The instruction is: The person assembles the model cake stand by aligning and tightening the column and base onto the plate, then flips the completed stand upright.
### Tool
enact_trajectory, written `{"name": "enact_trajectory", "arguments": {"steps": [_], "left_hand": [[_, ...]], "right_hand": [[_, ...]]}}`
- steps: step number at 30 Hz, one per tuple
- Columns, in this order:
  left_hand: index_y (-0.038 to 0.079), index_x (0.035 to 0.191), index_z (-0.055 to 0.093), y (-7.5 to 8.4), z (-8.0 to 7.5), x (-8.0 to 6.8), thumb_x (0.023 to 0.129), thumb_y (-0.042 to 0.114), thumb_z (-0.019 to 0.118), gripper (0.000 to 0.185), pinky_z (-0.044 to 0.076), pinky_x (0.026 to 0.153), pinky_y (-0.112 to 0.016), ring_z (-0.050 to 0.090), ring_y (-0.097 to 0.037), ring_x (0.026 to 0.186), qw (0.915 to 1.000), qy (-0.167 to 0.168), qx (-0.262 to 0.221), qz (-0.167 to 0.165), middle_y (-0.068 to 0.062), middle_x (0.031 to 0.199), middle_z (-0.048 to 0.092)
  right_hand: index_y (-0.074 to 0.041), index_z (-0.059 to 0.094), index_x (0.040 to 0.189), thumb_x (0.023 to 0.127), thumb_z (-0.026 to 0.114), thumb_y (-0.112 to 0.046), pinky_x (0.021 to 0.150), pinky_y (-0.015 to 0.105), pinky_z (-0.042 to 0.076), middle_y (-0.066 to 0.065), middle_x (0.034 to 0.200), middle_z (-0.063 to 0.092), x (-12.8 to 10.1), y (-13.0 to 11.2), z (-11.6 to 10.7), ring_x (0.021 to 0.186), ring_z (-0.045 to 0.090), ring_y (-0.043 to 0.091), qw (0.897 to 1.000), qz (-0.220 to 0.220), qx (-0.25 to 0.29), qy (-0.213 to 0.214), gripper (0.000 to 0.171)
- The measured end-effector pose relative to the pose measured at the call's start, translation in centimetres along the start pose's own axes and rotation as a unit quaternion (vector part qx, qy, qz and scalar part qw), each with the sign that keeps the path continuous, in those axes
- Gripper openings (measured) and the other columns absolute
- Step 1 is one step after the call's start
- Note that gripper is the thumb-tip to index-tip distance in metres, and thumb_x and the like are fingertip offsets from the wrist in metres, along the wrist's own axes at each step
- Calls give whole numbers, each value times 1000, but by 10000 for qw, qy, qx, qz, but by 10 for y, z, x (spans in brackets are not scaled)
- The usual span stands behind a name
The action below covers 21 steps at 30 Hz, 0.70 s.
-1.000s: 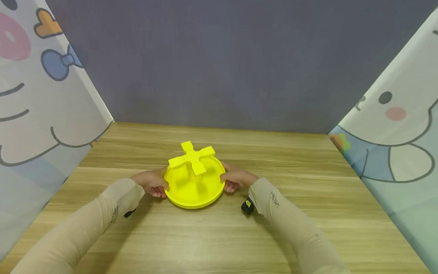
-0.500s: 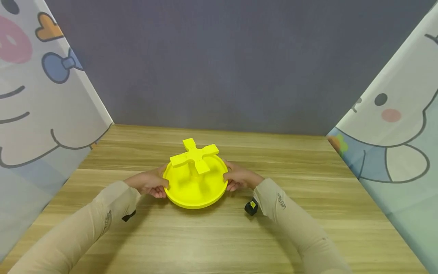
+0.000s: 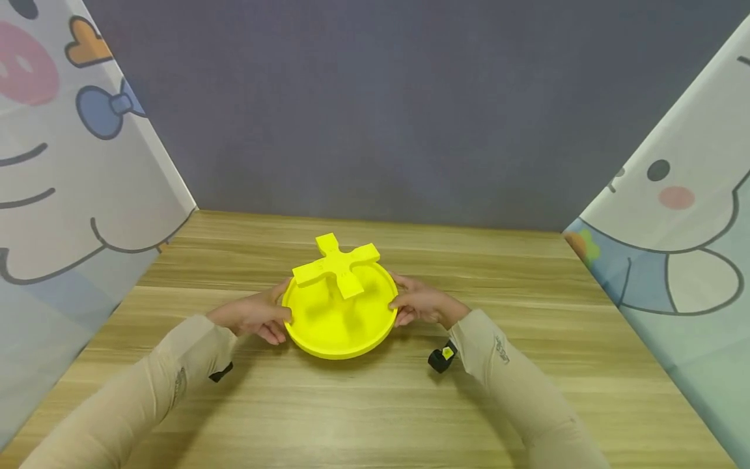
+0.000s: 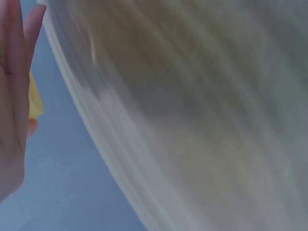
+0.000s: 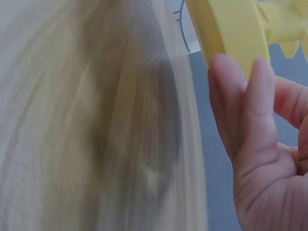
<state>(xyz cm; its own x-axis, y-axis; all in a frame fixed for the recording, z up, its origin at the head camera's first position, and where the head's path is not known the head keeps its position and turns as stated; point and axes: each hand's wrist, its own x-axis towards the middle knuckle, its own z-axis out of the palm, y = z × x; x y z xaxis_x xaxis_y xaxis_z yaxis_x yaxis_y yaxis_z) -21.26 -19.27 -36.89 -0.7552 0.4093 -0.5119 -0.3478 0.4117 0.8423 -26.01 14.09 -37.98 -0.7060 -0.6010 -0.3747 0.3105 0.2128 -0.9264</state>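
Observation:
A bright yellow round dish (image 3: pixel 319 335) with a low raised rim carries a yellow cross-shaped piece (image 3: pixel 336 265) over its middle, on a short post mostly hidden beneath it. My left hand (image 3: pixel 256 316) grips the dish's left rim, thumb on top and fingers below. On the opposite side my right hand (image 3: pixel 423 305) pinches the rim the same way. The right wrist view shows the dish's edge (image 5: pixel 236 33) in the right hand's fingers, held up off the table. Only a small yellow bit (image 4: pixel 34 98) shows behind the left hand in the left wrist view.
The wood-grain table (image 3: pixel 375 417) runs back to a dark grey panel (image 3: pixel 375 117). Cartoon-printed cloths (image 3: pixel 117 195) stand along the left and right sides. A black wrist-worn device (image 3: pixel 442 357) hangs under the right sleeve.
The dish has shifted slightly right and looks a little larger, with the cross-shaped piece moving along with it. My right hand has moved rightward; both hands keep their hold on the rim.

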Motion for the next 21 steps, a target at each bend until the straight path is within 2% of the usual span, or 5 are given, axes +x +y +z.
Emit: {"name": "enact_trajectory", "arguments": {"steps": [6,13,17,19,21], "left_hand": [[17,149,-24,-9,4,0,86,-3,50,99,58,64,-30,66,-15,59,9939,46,-966,533,-13,78,62],[18,152,-16,-5,7,-2,87,-6,44,92,57,64,-25,66,-13,64,9680,-155,-2197,1200,-8,83,65],[16,153,-12,-3,7,-1,88,-8,41,87,56,61,-23,65,-11,61,9499,-118,-2743,1494,-4,78,66],[15,153,-12,-3,7,0,89,-8,39,86,56,61,-22,65,-11,62,9442,-145,-2859,1630,-4,79,66],[15,153,-12,-3,7,1,90,-9,38,84,56,61,-22,66,-11,63,9409,-196,-2912,1719,-4,80,66]], "right_hand": [[-9,6,155,93,55,2,52,22,54,9,68,67,-9,-5,0,52,65,12,9988,-387,-167,267,79],[-4,8,154,96,54,-4,62,26,57,5,73,69,-18,-4,-5,61,67,11,9957,-885,226,154,74],[-2,7,153,95,50,0,75,31,56,5,93,70,-19,1,-10,77,69,13,9899,-1348,427,-73,72],[-2,7,153,94,50,4,83,39,54,11,106,69,-19,3,-11,83,69,15,9876,-1556,195,-14,73],[-2,11,153,92,51,5,88,47,51,16,114,66,-20,4,-10,87,68,18,9847,-1701,-251,301,73]]}}
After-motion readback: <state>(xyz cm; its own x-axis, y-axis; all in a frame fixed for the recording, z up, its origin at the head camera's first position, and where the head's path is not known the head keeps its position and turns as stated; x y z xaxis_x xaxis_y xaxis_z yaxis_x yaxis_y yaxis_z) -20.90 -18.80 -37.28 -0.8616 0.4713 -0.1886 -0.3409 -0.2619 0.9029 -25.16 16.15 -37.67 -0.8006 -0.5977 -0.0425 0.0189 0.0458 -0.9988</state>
